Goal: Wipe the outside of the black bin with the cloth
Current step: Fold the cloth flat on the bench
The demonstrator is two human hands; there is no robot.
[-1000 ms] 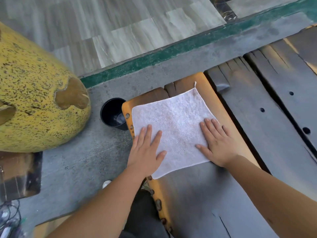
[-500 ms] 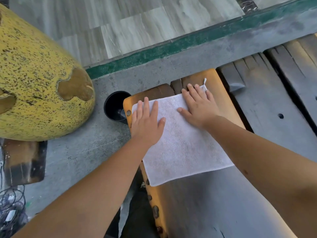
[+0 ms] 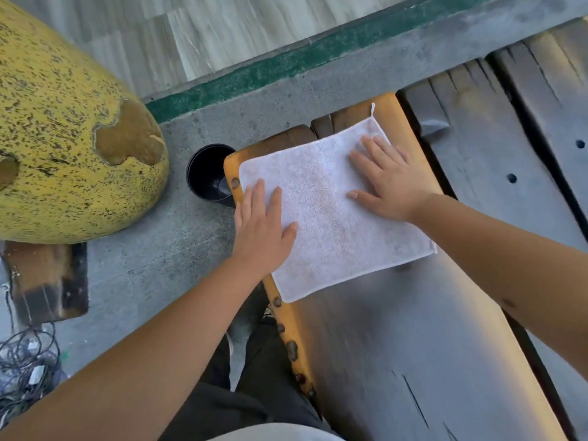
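Both hands, left (image 3: 262,230) and right (image 3: 389,183), laid flat on cloth (image 3: 331,218), nothing clasped; black bin (image 3: 206,176) stood leftward, nearer left hand

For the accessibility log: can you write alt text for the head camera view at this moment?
Both hands, left hand and right hand, press flat on a white cloth spread over a wooden bench. A small black bin stands on the concrete floor beside the bench, near a large yellow speckled pot.

One head camera, looking steeply down

I see from above and close a wooden bench (image 3: 413,345); the concrete floor (image 3: 152,265) lies toward 9 o'clock.
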